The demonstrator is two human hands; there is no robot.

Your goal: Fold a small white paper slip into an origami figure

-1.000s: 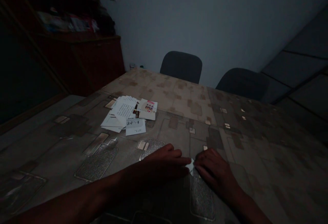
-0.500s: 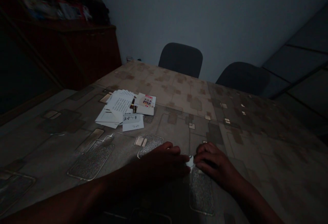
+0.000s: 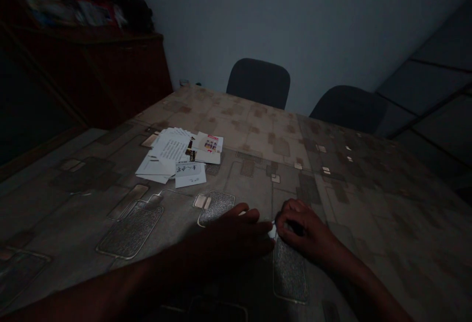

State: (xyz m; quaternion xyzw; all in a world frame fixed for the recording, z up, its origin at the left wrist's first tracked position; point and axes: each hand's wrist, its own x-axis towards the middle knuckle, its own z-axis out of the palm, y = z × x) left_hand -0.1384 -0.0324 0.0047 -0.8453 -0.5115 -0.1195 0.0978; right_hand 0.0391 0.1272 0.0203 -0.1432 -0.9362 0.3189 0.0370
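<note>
Low over the near part of the table, my left hand [image 3: 241,233] is closed, its fingertips and thumb at a small white piece [image 3: 273,231] that looks like paper or card. Most of that piece is hidden by the fingers. My right hand [image 3: 303,226] meets it from the other side, thumb and forefinger curled into a pinch at its edge. Dim light keeps the details of both grips dark. Farther off to the left lies a spread pile of white printed cards [image 3: 167,147], with a colourful picture card [image 3: 211,142] at its right side.
A patterned cloth [image 3: 254,189] covers the table. Two dark chairs [image 3: 258,82] stand behind its far edge, against a pale wall [image 3: 228,17]. At the left rises a brown wooden cabinet [image 3: 125,73] with assorted items on its shelf.
My right thumb and forefinger have curled into a tighter ring, and less of the white piece shows. The left hand keeps nearly the same place. The view has shifted slightly.
</note>
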